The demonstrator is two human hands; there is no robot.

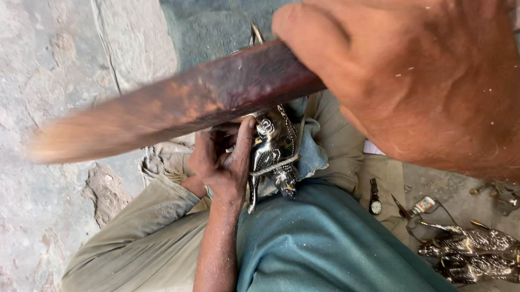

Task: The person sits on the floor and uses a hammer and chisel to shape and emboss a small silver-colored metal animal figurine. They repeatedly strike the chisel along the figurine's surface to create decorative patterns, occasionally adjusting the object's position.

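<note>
Right hand fingers: the right hand (419,71) is closed tight around the upper end of a dark reddish wooden stick (183,105); the thumb (320,46) lies along the wood, and the other fingers wrap behind it, out of sight.

Wooden stick: it runs from the right hand's grip down and away to the left, its far tip pale and blurred. It crosses in front of the left hand's fingertips without a visible touch.

Left hand fingers: the left hand (223,164) is curled shut on a shiny silver metal figurine (274,151), with the thumb pressed up along its left side and the other fingers bent behind and under it.

Metal figurine: an ornate, polished piece with raised patterning, held upright just right of the left thumb, its top hidden behind the stick. It rests against the lap.

Around the left hand: below the wrist the forearm is dusted with pale specks. Under and beside the fingers lie khaki trousers (136,236) and a teal shirt (327,247), with a bluish cloth (312,153) just right of the figurine.

Farther right of the figurine: a wristwatch (375,199) lies on the ground near the trouser leg, with a small bottle (423,205) beyond it.

Farthest out: two more silver bird-shaped figurines (471,251) lie side by side, well apart from both hands, at the lower right.

Ground: rough, cracked stone floor (38,67) beyond the stick's tip.
</note>
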